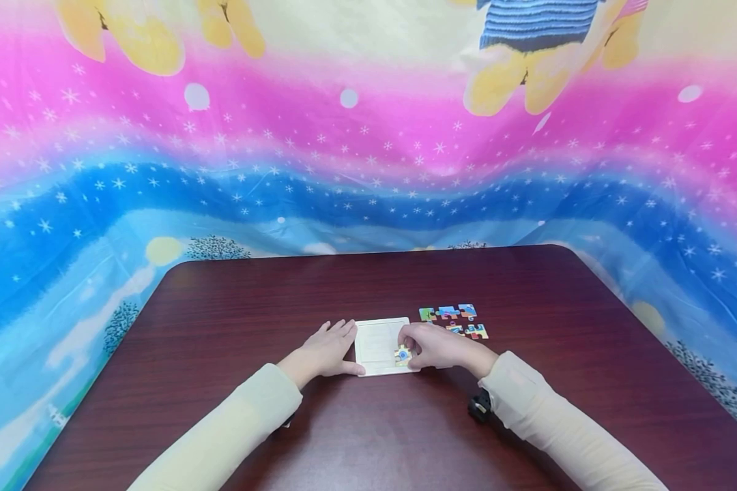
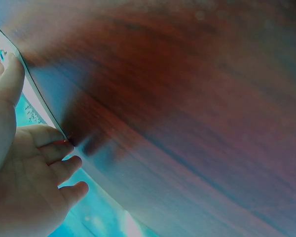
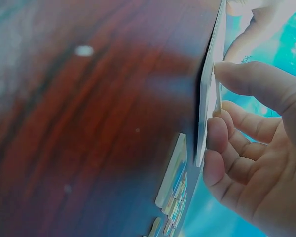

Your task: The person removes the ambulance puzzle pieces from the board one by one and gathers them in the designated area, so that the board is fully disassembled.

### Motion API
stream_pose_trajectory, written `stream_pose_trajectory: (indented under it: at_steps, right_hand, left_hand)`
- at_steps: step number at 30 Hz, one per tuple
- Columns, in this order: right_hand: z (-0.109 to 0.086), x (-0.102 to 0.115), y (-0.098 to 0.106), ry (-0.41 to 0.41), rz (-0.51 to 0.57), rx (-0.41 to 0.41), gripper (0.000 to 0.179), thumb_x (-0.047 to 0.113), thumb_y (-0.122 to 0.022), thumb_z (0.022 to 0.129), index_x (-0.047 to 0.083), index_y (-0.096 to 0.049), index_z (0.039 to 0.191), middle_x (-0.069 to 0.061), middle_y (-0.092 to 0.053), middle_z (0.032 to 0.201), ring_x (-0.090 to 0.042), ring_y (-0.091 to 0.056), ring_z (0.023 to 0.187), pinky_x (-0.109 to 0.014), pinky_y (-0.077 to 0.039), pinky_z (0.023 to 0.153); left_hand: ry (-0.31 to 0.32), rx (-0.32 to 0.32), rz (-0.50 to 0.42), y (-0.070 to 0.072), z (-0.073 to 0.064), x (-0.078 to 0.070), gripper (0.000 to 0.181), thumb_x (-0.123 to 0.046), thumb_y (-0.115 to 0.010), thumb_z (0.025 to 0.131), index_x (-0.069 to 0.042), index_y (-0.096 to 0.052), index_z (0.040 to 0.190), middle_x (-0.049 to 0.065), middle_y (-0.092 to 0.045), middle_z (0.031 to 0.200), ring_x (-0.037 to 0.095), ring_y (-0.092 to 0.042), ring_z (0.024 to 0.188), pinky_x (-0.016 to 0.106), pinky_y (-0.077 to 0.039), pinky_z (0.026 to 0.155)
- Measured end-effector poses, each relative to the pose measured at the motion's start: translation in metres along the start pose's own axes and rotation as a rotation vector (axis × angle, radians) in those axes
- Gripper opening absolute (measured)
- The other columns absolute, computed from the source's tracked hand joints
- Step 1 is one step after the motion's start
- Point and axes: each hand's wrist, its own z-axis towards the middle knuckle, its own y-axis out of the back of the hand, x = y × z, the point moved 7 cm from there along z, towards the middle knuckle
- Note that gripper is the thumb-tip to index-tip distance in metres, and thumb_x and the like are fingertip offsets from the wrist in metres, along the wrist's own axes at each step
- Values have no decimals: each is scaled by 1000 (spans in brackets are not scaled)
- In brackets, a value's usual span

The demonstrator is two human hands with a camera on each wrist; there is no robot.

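Observation:
A pale, shallow puzzle tray [image 1: 381, 339] lies flat on the dark table. My left hand [image 1: 324, 349] rests along its left edge, fingers extended at the far corner and thumb at the near one; the left wrist view shows the same fingers [image 2: 59, 170] spread beside the tray. At the tray's right side, my right hand [image 1: 437, 345] pinches a jigsaw piece [image 1: 400, 355] with a blue round print. That piece lies over the lower right corner, partly covered by thumb and fingers. From the right wrist, its thin edge [image 3: 218, 96] shows between thumb and fingers, close against the tray.
Several colourful jigsaw pieces [image 1: 448, 312] lie right of the tray, some behind my right hand; the right wrist view shows these loose pieces [image 3: 175, 180] below the tray. A printed cloth [image 1: 368, 157] hangs behind the reddish-brown table [image 1: 270, 286].

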Motion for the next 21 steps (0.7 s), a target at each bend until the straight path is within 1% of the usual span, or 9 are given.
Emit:
stream_pose_trajectory:
  at_steps: [7, 10, 12, 14, 16, 21]
  right_hand:
    - [-6, -5, 8, -21, 38, -25, 31, 6, -73, 72, 6, -59, 100, 3, -52, 81, -13, -49, 69, -26, -43, 61]
    - [-11, -10, 14, -21, 49, -42, 32, 8, -72, 76, 5, -58, 104, 4, -53, 85, -12, -50, 72, -26, -45, 63]
    - [-15, -13, 18, -6, 46, -56, 31, 8, -72, 77, 4, -57, 105, 4, -54, 87, -12, -51, 74, -26, -46, 64]
    - [-19, -17, 23, -14, 51, -66, 31, 8, -70, 79, 4, -57, 106, 4, -54, 88, -12, -52, 75, -26, -46, 65]
    - [-25, -21, 28, -12, 49, -80, 30, 8, -70, 79, 3, -58, 106, 4, -55, 88, -13, -53, 75, -26, -46, 64]
    - [-41, -35, 39, -18, 57, -102, 30, 6, -70, 78, 3, -58, 106, 2, -57, 89, -13, -54, 76, -27, -48, 64]
  left_hand:
    - [3, 7, -36, 0, -1, 0, 87, -55, -58, 83, 4, -31, 141, 15, -27, 147, 28, -21, 135, 43, -15, 108]
    - [-13, -9, -48, 0, -1, 0, 90, -59, -55, 82, 5, -31, 141, 16, -27, 147, 28, -21, 135, 43, -14, 109]
    - [-14, -9, -46, -1, -1, 1, 90, -60, -54, 82, 4, -31, 141, 16, -27, 147, 27, -21, 135, 43, -14, 109]
    - [-11, -5, -36, -2, -1, 1, 89, -59, -54, 83, 4, -30, 141, 16, -26, 147, 28, -21, 135, 43, -14, 109]
    - [2, 9, -26, -1, -1, 0, 86, -55, -57, 84, 4, -30, 141, 15, -26, 147, 28, -21, 135, 43, -14, 109]
    - [2, 8, 1, -2, 1, 0, 86, -55, -56, 84, 3, -30, 142, 15, -26, 147, 28, -22, 135, 43, -16, 108]
